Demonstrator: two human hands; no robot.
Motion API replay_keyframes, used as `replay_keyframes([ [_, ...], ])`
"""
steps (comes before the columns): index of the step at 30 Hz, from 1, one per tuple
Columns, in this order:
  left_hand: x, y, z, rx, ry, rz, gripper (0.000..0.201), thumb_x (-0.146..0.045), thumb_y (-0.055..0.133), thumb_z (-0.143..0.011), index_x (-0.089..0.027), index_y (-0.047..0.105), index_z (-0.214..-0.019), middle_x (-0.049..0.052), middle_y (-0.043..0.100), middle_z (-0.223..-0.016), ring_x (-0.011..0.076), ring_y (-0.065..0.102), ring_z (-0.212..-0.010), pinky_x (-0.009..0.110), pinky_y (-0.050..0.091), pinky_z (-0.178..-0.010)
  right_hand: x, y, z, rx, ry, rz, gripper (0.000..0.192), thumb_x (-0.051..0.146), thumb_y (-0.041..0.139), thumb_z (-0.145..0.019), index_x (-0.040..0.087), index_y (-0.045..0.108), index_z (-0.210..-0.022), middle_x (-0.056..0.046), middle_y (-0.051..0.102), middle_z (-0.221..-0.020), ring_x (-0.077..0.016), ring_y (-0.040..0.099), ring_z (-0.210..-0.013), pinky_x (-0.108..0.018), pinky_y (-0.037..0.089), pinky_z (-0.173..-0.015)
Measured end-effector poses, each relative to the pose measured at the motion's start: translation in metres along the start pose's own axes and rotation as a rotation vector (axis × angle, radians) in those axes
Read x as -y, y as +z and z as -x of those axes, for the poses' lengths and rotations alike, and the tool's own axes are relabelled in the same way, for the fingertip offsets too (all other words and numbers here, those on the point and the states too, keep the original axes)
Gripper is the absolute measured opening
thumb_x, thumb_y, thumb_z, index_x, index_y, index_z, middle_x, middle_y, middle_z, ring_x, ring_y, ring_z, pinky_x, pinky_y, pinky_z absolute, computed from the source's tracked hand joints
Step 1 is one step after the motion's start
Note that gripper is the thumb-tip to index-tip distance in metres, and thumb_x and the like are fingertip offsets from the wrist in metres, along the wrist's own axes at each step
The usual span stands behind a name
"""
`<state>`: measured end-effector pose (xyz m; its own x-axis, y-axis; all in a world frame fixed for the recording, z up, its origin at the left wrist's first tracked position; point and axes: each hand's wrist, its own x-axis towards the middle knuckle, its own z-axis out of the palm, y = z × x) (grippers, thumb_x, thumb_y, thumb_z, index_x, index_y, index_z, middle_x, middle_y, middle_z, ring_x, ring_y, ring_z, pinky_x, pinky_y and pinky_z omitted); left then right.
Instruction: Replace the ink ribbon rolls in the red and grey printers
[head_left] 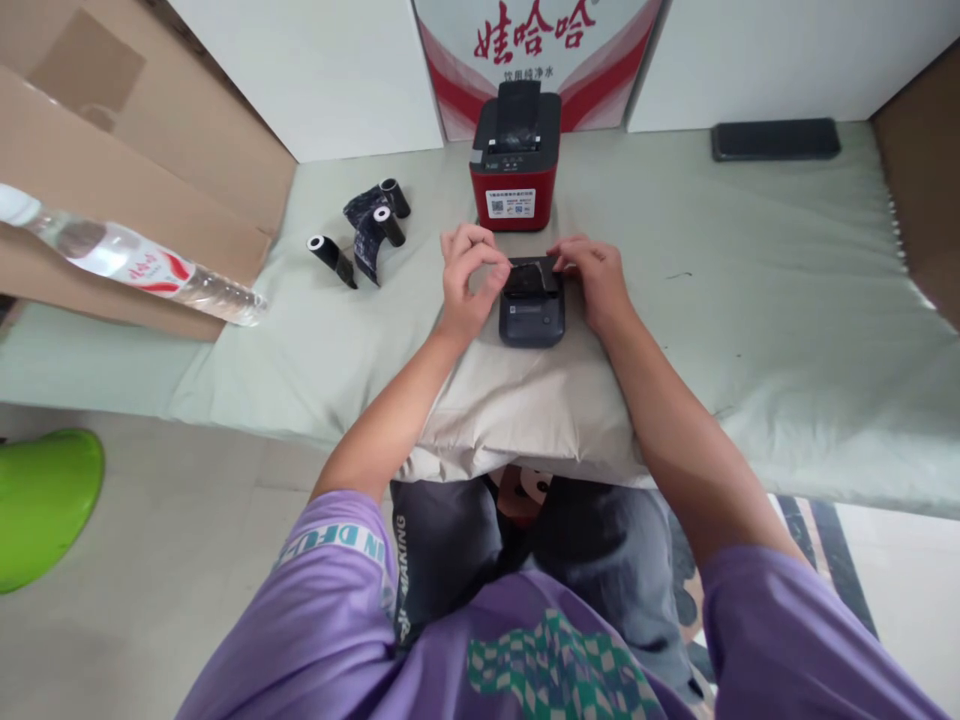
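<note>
both hands work at a small dark grey box-shaped label printer point(532, 318) that sits near the front edge of the surface point(750, 300), a pale green cloth-covered surface, on a beige fold of the cloth just above the person's knees. the left hand point(466, 275) has its fingertips pinched together at the left end of a glossy black strip of ribbon or film point(531, 272) lying across the top of the printer; the grip looks closed on that strip's edge. the right hand point(592, 275) rests at the strip's right end with fingers curled down onto it, but whether it is clamped on the strip or only pressing cannot be told from here.

just behind, toward the back edge, stands a red and black desktop printer point(515, 155). toward the left side lie three black ribbon rolls with white cores point(367, 232), loose film trailing between them. a flat black phone-like slab point(775, 139) lies near the back right corner. a clear plastic water bottle with a red label point(131, 260) lies tilted off the left edge, against brown cardboard point(127, 170).

judging from this, the thin film could crease, tear or slip crooked if the two hands pull unevenly, and the light printer may slide on the soft cloth fold, since nothing braces it.
</note>
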<state>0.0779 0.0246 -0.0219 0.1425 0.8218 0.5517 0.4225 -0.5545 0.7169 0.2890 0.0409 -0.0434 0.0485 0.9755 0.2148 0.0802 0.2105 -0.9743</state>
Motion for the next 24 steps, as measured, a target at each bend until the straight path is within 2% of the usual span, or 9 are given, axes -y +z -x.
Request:
replay_keyframes([
  [2, 0.002, 0.002, 0.0, -0.045, -0.025, 0.009, 0.073, -0.085, 0.028, -0.099, -0.028, 0.072, -0.09, 0.01, 0.066, -0.113, 0.0315, 0.06, -0.124, 0.06, 0.035, -0.124, 0.001, 0.0, 0.0, 0.027, 0.003, 0.057, 0.025, 0.046, 0.062, -0.088, 0.024, 0.061, -0.077, -0.007, 0.074, -0.107, -0.0278, 0.069, -0.115, -0.049, 0.055, -0.111],
  [4, 0.013, 0.009, -0.002, -0.032, -0.08, 0.029, 0.066, -0.08, 0.032, -0.101, -0.029, 0.073, -0.102, 0.01, 0.068, -0.119, 0.0303, 0.061, -0.128, 0.056, 0.041, -0.122, 0.002, -0.001, -0.001, 0.072, 0.029, 0.072, 0.018, 0.041, 0.066, -0.086, 0.025, 0.064, -0.093, -0.007, 0.074, -0.112, -0.0285, 0.067, -0.119, -0.052, 0.053, -0.115],
  [6, 0.028, 0.015, -0.006, 0.075, -0.149, 0.095, 0.053, -0.072, 0.048, -0.101, -0.029, 0.07, -0.124, 0.01, 0.068, -0.132, 0.0302, 0.06, -0.133, 0.052, 0.046, -0.117, 0.005, -0.005, -0.002, 0.145, 0.069, 0.066, 0.027, 0.037, 0.068, -0.085, 0.026, 0.064, -0.109, -0.007, 0.074, -0.119, -0.0297, 0.065, -0.126, -0.055, 0.051, -0.119],
  [8, 0.042, 0.019, -0.011, 0.25, -0.201, 0.21, 0.051, -0.061, 0.061, -0.098, -0.027, 0.064, -0.136, 0.011, 0.067, -0.141, 0.0302, 0.061, -0.138, 0.05, 0.048, -0.117, 0.011, -0.011, -0.002, 0.231, 0.112, 0.043, 0.036, 0.033, 0.07, -0.083, 0.028, 0.064, -0.118, -0.006, 0.074, -0.125, -0.0307, 0.064, -0.131, -0.057, 0.049, -0.122],
  [10, 0.049, 0.018, -0.015, 0.407, -0.241, 0.315, 0.049, -0.05, 0.067, -0.096, -0.025, 0.064, -0.138, 0.011, 0.068, -0.144, 0.0298, 0.061, -0.141, 0.049, 0.047, -0.121, 0.017, -0.019, -0.001, 0.315, 0.149, 0.018, 0.041, 0.03, 0.071, -0.081, 0.029, 0.065, -0.121, -0.005, 0.074, -0.131, -0.031, 0.063, -0.134, -0.059, 0.047, -0.124],
  [12, 0.048, 0.013, -0.02, 0.483, -0.277, 0.373, 0.046, -0.041, 0.072, -0.092, -0.023, 0.067, -0.134, 0.01, 0.07, -0.144, 0.0296, 0.063, -0.141, 0.048, 0.047, -0.123, 0.021, -0.024, -0.001, 0.372, 0.156, 0.001, 0.043, 0.027, 0.073, -0.079, 0.028, 0.066, -0.122, -0.005, 0.074, -0.134, -0.0311, 0.063, -0.135, -0.06, 0.045, -0.126],
  [17, 0.033, 0.0, -0.027, 0.53, -0.362, 0.379, 0.048, -0.031, 0.082, -0.083, -0.021, 0.069, -0.128, 0.011, 0.074, -0.139, 0.0302, 0.069, -0.133, 0.048, 0.053, -0.118, 0.017, -0.025, 0.003, 0.374, 0.117, 0.024, 0.039, 0.029, 0.078, -0.08, 0.025, 0.069, -0.118, -0.007, 0.074, -0.132, -0.0313, 0.065, -0.132, -0.061, 0.045, -0.127],
  [24, 0.043, 0.006, -0.02, 0.451, -0.323, 0.438, 0.054, -0.04, 0.085, -0.079, -0.021, 0.07, -0.127, 0.013, 0.072, -0.144, 0.0318, 0.066, -0.139, 0.05, 0.048, -0.124, 0.007, -0.018, 0.016, 0.192, 0.049, 0.193, 0.042, 0.039, 0.071, -0.088, 0.029, 0.063, -0.128, -0.009, 0.069, -0.14, -0.0298, 0.064, -0.129, -0.058, 0.048, -0.124],
])
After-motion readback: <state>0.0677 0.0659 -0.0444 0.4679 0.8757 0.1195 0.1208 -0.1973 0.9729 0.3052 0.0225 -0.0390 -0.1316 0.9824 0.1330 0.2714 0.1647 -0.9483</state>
